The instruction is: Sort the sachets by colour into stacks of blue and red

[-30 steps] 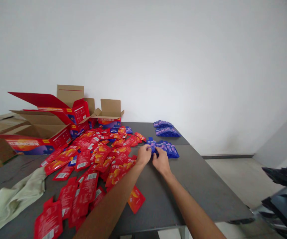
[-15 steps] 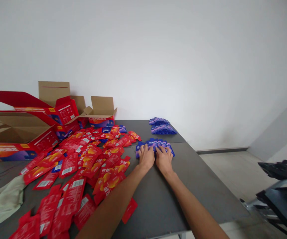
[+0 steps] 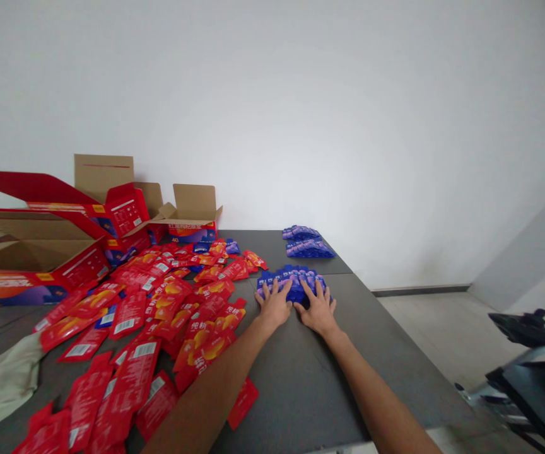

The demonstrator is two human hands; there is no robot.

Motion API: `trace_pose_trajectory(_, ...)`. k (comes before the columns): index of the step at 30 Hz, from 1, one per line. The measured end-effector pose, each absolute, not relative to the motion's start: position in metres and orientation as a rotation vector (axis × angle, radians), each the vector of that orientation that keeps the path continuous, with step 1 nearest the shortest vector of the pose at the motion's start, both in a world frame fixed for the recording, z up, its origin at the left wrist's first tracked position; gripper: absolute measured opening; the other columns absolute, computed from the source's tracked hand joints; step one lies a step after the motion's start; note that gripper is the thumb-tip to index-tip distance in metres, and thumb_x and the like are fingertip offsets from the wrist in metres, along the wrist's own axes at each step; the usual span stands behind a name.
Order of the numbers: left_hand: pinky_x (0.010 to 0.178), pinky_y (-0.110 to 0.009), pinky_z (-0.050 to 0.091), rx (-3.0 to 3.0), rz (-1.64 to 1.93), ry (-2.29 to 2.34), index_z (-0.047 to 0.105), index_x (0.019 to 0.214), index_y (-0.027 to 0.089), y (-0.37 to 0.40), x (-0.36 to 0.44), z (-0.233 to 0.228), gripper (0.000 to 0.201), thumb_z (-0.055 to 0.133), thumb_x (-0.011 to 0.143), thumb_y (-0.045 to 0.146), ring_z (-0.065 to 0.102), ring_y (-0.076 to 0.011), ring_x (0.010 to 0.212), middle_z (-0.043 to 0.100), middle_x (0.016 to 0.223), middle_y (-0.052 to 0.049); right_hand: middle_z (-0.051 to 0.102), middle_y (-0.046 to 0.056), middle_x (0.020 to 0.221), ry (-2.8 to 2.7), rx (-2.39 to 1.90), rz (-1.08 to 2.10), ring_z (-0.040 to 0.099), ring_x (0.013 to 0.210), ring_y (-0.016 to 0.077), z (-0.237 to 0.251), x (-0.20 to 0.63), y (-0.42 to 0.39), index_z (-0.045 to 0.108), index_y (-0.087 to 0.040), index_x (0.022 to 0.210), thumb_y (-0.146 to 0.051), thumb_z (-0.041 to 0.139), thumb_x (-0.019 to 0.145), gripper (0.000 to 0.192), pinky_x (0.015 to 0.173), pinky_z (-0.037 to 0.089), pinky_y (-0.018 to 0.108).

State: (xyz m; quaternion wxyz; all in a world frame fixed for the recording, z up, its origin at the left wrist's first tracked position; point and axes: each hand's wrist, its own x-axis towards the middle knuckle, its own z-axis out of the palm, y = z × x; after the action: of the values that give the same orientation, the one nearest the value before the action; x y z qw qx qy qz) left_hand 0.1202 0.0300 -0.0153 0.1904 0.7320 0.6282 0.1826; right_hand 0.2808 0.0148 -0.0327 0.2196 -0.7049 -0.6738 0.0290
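Several blue sachets (image 3: 295,282) lie fanned in an overlapping row on the dark table, in front of both hands. My left hand (image 3: 274,306) rests with spread fingers on the left part of this row. On its right part lie the spread fingers of my right hand (image 3: 318,309). Both hands are open, touching the sachets from the near side, and their thumbs come close together at the middle. Farther back, two similar rows of blue sachets (image 3: 310,248) lie near the table's right edge.
A wide heap of red sachets (image 3: 168,296), with a few blue ones among them, covers the table's left side. Behind it stand open cardboard boxes (image 3: 192,232). A pale cloth (image 3: 7,384) lies at the left. Beyond the right edge is a black chair (image 3: 532,384).
My fingers have spread and flattened, and both hands have drawn slightly toward me. More of the blue row shows, its sachets lying a little more evenly.
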Motion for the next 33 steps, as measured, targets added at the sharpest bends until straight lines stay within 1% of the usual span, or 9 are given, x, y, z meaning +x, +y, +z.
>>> trace_pose_trajectory(3,0.111,-0.073,0.009,2.082,0.511,1.773,0.031,0.150,0.047,0.033,0.122,-0.019,0.071,0.058,0.087,0.031,0.013,-0.0450,0.148,0.021,0.164,-0.005,0.019,0.009,0.163,-1.875,-1.935,0.092,0.016,0.145,0.0466,-0.038,0.285,0.019,0.025,-0.042,0.154,-0.049,0.061,0.086,0.077,0.106,0.023,0.069)
trace_pose_trajectory(8,0.112,-0.070,0.010,2.092,0.512,1.776,0.030,0.150,0.047,0.038,0.133,-0.021,0.070,0.058,0.088,0.031,0.013,-0.0445,0.148,0.021,0.164,-0.005,0.020,0.011,0.162,-1.897,-1.925,0.059,0.020,0.145,0.0450,-0.040,0.297,0.027,0.026,-0.040,0.154,-0.047,0.062,0.086,0.077,0.107,0.027,0.065)
trace_pose_trajectory(14,0.111,-0.071,0.011,2.113,0.518,1.769,0.029,0.151,0.046,0.053,0.164,-0.028,0.069,0.057,0.089,0.034,0.015,-0.0462,0.148,0.023,0.164,-0.008,0.022,0.009,0.161,-1.892,-1.942,0.037,0.021,0.145,0.0432,-0.044,0.330,0.043,0.030,-0.040,0.153,-0.047,0.061,0.086,0.074,0.107,0.028,0.063)
trace_pose_trajectory(22,0.112,-0.071,0.006,2.066,0.501,1.757,0.027,0.151,0.047,0.088,0.221,-0.028,0.070,0.057,0.089,0.035,0.008,-0.0442,0.149,0.017,0.165,-0.005,0.022,0.009,0.161,-1.896,-1.975,0.006,0.022,0.145,0.0417,-0.045,0.384,0.078,0.030,-0.040,0.153,-0.048,0.059,0.086,0.074,0.108,0.029,0.062)
trace_pose_trajectory(27,0.112,-0.072,0.006,2.077,0.543,1.743,0.028,0.151,0.047,0.106,0.251,-0.029,0.069,0.056,0.089,0.036,0.009,-0.0463,0.149,0.019,0.165,-0.007,0.023,0.008,0.161,-1.905,-1.983,-0.022,0.022,0.146,0.0399,-0.048,0.416,0.100,0.031,-0.039,0.153,-0.048,0.059,0.085,0.074,0.109,0.029,0.061)
trace_pose_trajectory(33,0.112,-0.072,0.006,2.068,0.540,1.756,0.026,0.152,0.046,0.117,0.275,-0.030,0.068,0.054,0.090,0.037,0.008,-0.0453,0.149,0.016,0.166,-0.006,0.028,0.009,0.158,-1.933,-1.937,-0.091,0.028,0.144,0.0371,-0.057,0.446,0.120,0.035,-0.037,0.152,-0.050,0.059,0.084,0.073,0.109,0.031,0.058)
